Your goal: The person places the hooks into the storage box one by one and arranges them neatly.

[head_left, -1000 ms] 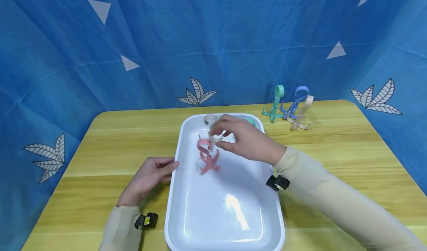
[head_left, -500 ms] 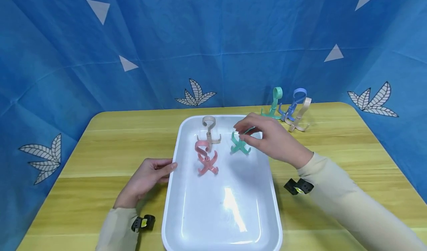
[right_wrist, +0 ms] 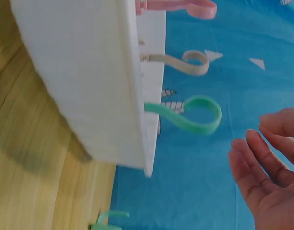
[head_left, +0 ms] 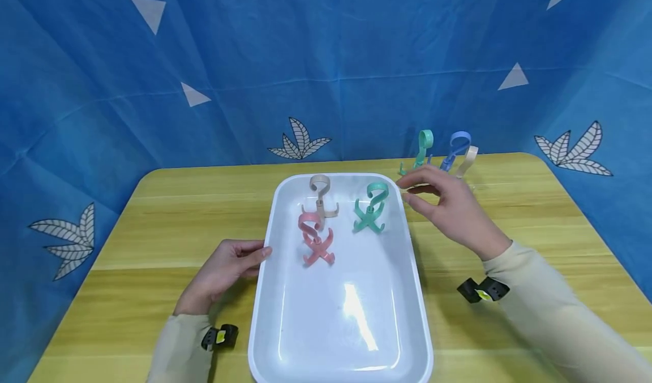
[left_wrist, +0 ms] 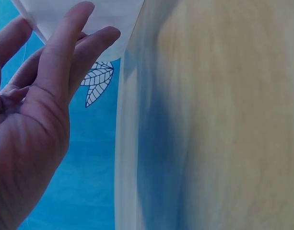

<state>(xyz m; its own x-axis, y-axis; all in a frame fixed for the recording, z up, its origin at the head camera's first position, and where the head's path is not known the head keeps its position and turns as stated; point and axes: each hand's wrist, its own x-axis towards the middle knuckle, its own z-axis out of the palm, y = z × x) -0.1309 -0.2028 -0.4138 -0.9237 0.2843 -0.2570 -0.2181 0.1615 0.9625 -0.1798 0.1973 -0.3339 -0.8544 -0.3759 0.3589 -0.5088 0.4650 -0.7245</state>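
Left hand (head_left: 229, 270) pinches the left edge of the white tray (head_left: 316, 321) — right hand (head_left: 453, 205), released and relaxed, hovers beside its far right corner, near the green hook (head_left: 370, 216) inside

There are six hooks (head_left: 369, 219), one tray (head_left: 336, 304), two hands (head_left: 226, 271).

left sleeve (head_left: 178, 352): plain cream, kinda wrinkly | right sleeve (head_left: 555, 309): same cream deal | left wrist camera (head_left: 231, 335): looks chunky, black, yellow patch (head_left: 221, 336) | right wrist camera (head_left: 496, 288): ditto
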